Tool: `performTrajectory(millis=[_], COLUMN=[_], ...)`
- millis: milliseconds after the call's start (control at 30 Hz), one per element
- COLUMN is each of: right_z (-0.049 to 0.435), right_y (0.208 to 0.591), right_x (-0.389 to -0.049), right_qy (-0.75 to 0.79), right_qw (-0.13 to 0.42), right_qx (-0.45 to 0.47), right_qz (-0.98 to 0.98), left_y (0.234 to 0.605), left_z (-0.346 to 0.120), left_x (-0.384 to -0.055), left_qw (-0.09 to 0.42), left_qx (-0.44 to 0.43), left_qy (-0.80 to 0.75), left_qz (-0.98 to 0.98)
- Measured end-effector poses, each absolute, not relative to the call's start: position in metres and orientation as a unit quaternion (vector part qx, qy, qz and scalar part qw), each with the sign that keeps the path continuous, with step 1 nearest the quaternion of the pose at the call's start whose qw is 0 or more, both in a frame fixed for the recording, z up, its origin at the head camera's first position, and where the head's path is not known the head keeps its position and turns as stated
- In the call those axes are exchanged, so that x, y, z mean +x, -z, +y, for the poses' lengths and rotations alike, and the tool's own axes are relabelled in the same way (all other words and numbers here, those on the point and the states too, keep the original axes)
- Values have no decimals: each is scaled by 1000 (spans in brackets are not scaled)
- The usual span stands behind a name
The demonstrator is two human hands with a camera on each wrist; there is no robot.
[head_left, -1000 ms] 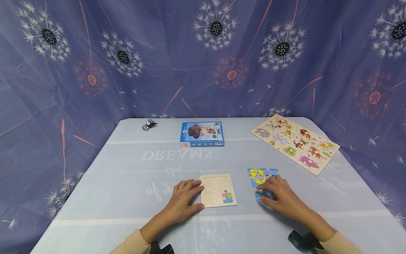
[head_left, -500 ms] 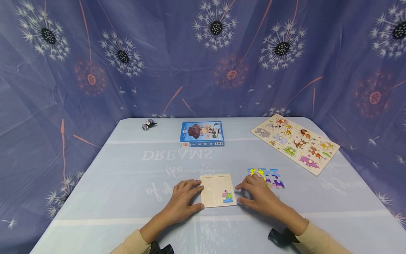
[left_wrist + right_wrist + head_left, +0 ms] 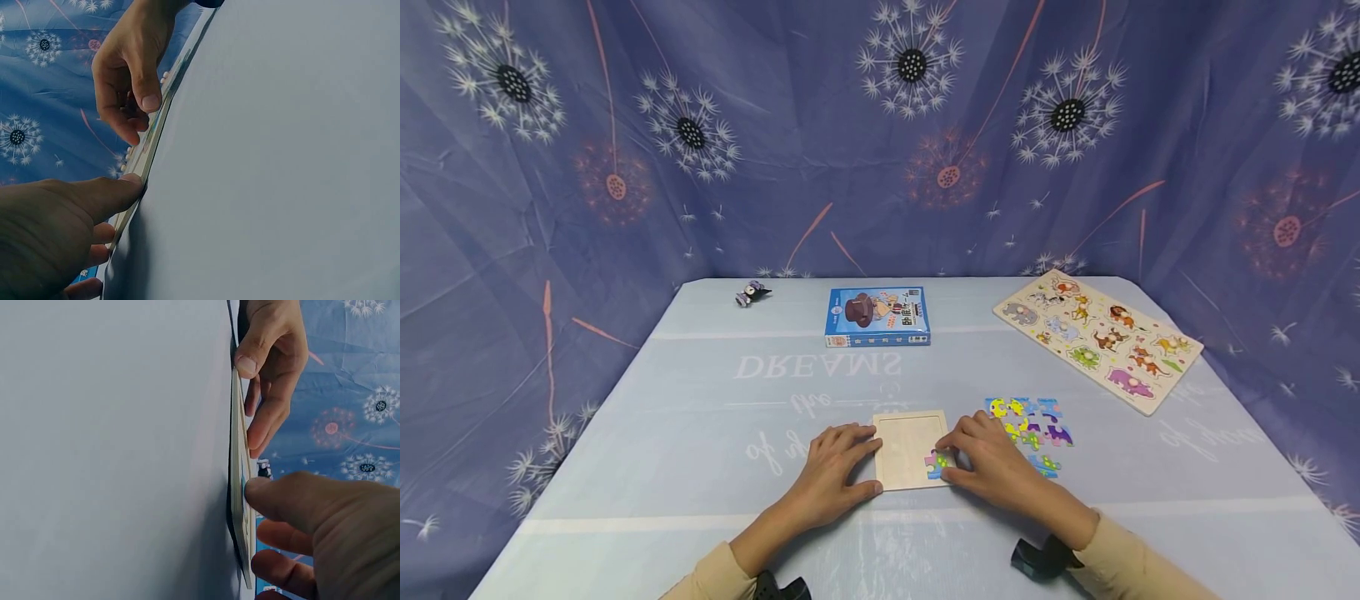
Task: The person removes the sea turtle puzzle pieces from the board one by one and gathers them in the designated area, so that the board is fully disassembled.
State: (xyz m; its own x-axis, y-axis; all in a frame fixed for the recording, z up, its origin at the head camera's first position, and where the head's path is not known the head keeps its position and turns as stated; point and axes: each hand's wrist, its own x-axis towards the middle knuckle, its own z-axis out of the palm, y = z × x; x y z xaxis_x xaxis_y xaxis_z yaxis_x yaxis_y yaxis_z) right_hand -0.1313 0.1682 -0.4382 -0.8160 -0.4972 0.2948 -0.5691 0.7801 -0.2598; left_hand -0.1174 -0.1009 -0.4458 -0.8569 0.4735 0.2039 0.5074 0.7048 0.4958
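Observation:
A square wooden puzzle tray [image 3: 902, 437] lies on the table, with a pink, green and blue jigsaw piece [image 3: 933, 468] in its lower right corner. My left hand [image 3: 835, 471] rests along the left edge, thumb and fingertips touching the rim; in the left wrist view its thumb [image 3: 128, 182] lies on the tray's side. At the right side my right hand [image 3: 988, 462] has thumb and forefinger curled at the jigsaw piece, partly covering it. In the right wrist view its thumb [image 3: 259, 490] is down on the tray, with a bit of blue beside it.
Several loose jigsaw pieces [image 3: 1047, 433] lie right of the tray, some hidden by the right hand. Farther back are a blue game box [image 3: 878, 317], a small dark figurine [image 3: 752, 293] and a wooden animal puzzle board [image 3: 1097, 337]. A dandelion-print curtain [image 3: 775, 167] hangs behind the table.
My right hand has moved left from the loose jigsaw pieces to the tray's lower right corner. More loose pieces show where it was. The left hand has stayed on the tray edge.

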Motion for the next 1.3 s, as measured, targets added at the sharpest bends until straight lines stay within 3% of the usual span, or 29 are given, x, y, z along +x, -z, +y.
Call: performTrajectory(millis=[1300], right_z=[168], right_y=[439], right_x=[-136], right_qy=[-174], right_qw=[86], right_qx=[273], right_qz=[-942], left_y=[447], left_z=[-101], left_x=[-117], left_qw=[31], left_qx=[-265], left_qy=[285], left_qz=[-921])
